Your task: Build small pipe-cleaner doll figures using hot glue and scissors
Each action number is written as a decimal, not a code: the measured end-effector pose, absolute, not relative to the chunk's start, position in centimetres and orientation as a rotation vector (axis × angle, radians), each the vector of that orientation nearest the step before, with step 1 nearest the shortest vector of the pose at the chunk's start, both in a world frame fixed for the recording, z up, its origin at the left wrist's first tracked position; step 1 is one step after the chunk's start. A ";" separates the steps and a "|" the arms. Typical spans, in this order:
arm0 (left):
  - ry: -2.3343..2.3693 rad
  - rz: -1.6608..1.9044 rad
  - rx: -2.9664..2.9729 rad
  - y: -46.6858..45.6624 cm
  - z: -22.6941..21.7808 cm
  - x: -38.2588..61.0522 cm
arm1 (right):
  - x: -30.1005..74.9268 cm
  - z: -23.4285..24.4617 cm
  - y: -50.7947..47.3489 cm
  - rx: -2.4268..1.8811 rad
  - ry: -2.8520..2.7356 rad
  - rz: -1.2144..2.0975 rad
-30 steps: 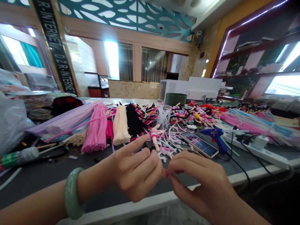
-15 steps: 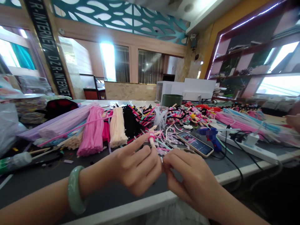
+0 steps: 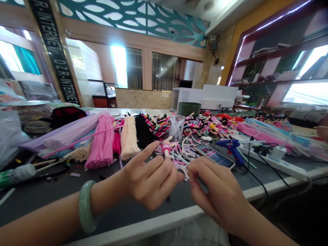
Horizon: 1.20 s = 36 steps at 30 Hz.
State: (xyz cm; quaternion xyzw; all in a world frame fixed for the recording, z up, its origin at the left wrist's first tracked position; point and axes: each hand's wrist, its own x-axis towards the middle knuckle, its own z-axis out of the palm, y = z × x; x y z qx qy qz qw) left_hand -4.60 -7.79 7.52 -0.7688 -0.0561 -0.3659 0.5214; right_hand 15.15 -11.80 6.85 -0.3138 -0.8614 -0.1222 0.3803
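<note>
The left hand (image 3: 147,177), wearing a pale green jade bangle (image 3: 86,206), is curling half closed with its index finger stretching out, though I cannot tell whether it is gripping anything. The right hand (image 3: 216,188) is pinching tightly on the pale stem ends of a small chenille-stem figure (image 3: 166,148), apparently keeping its pink wrapping firm. The figure is hanging just above the table (image 3: 51,201). Just right of the figure, a smartphone (image 3: 214,155) is lying within easy sight, with a blue hot glue gun (image 3: 233,150) resting close by, seemingly for quick reach. Left of the figure, bundled pink chenille stems (image 3: 101,143) are lying ready, while similar small figures (image 3: 202,126) are piling up behind it.
</note>
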 end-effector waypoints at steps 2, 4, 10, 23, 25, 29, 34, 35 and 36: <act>-0.134 -0.902 -1.836 -7.8 7.7 -4.5 | 15.3 7.0 -11.9 -0.796 -2.178 -0.306; -0.149 -0.931 -1.825 -7.9 7.9 -4.4 | 15.4 7.1 -11.9 -0.801 -2.156 -0.285; -0.194 -0.935 -1.849 -8.6 8.4 -4.9 | 15.4 7.2 -12.1 -0.814 -2.120 -0.249; -0.161 -1.011 -1.925 -7.2 8.1 -5.5 | 16.6 6.8 -10.2 -1.345 -2.255 -0.076; -0.172 -1.029 -1.932 -6.4 7.7 -5.5 | 16.8 6.2 -8.9 -1.549 -2.392 0.077; -0.402 -0.856 -2.095 -4.6 6.1 -5.1 | 17.4 4.7 -6.5 -1.604 -2.438 0.099; -0.769 -0.396 -2.491 -2.4 3.8 -4.3 | 18.1 3.7 -5.4 -1.719 -2.462 0.122; -0.836 -0.347 -2.578 -1.9 3.4 -4.2 | 18.1 3.7 -5.4 -1.716 -2.470 0.139; -0.893 -0.336 -2.651 -1.5 3.1 -4.2 | 18.2 3.8 -5.5 -1.705 -2.471 0.146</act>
